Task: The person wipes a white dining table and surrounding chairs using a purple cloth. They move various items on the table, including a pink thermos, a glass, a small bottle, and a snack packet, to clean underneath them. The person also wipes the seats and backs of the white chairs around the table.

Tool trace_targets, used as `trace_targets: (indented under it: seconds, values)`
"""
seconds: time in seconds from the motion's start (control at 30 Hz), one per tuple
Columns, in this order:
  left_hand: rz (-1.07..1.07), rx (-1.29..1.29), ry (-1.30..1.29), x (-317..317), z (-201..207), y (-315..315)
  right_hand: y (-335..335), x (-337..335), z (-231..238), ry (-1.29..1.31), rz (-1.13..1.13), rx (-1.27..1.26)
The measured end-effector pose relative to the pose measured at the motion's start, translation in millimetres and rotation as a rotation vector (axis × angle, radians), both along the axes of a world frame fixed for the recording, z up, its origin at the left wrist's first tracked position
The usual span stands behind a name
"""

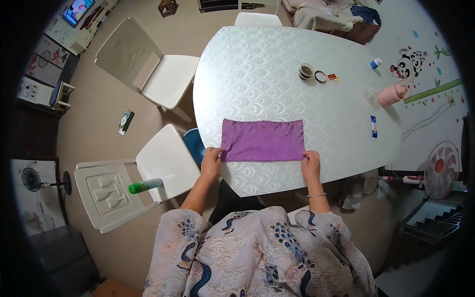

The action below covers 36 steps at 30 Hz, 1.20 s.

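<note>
- purple cloth (262, 140) lies flat on the white patterned desk (257, 74), spread as a rectangle, long axis running left-right across the person's front
- left hand (212, 159) sits at the cloth's near-left corner, fingers closed on the edge; grip looks pinched on the cloth corner, thumb side partly hidden
- right hand (310, 162) sits at the near-right corner, fingers curled over the edge, grip pinched on the cloth as well; thin bracelet on that wrist
- key relation: whole cloth lies straight ahead of both grips, away from the body; near long edge runs from one grip to the other, far long edge lies parallel further up the desk
- both hands equally near the cloth, each on its own corner, neither leads
- cloth's near edge is just inside the desk's near rim, hands overlapping the rim
- well beyond the grips, far right of the cloth: tape rolls (307, 71) with a small ring beside them, a pink cup (392, 94) near the desk's right edge, small blue-capped bottle (376, 63) further off
- flat blue packet (374, 126) to the right of the right grip, well apart from the cloth
- left of the left grip, off the desk: white chair (166, 156) with a green spray can (145, 186) lying on it
- second white chair (163, 74) further away on the left; fan (440, 169) on the floor to the right
</note>
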<state>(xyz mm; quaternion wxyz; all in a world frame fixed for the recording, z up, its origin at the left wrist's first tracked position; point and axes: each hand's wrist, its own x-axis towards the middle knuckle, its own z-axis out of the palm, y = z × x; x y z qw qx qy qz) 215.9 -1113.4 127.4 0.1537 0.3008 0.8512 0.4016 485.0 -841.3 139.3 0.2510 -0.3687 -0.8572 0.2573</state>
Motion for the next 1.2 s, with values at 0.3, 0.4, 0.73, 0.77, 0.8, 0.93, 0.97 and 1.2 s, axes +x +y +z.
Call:
trace_targets:
  seconds: [0.3, 0.4, 0.73, 0.77, 0.8, 0.93, 0.97, 1.2]
  values:
    - [0.077, -0.384, 0.000, 0, 20, 26, 16, -7, -13, -0.381, -0.280, -0.233]
    - [0.098, -0.321, -0.043, 1, 21, 27, 24, -16, -22, -0.229, -0.275, -0.269]
    - [0.189, 0.057, -0.497, -17, -14, 8, -57, -153, 40, 0.221, 0.265, -0.408]
    - [0.179, 0.052, -0.541, -21, -18, 7, -73, -161, 40, 0.202, 0.371, -0.440]
    - [0.200, 0.065, -0.626, -23, -14, 7, -86, -164, 40, 0.181, 0.476, -0.468]
    - [0.245, 0.087, -0.712, -31, -10, 4, -104, -153, 24, 0.198, 0.546, -0.543]
    - [0.246, 0.085, -0.673, -31, -12, 3, -96, -144, 15, 0.156, 0.462, -0.585]
    - [-0.267, 0.046, 0.365, 4, 17, 67, -25, -78, -5, 0.138, 0.030, -0.599]
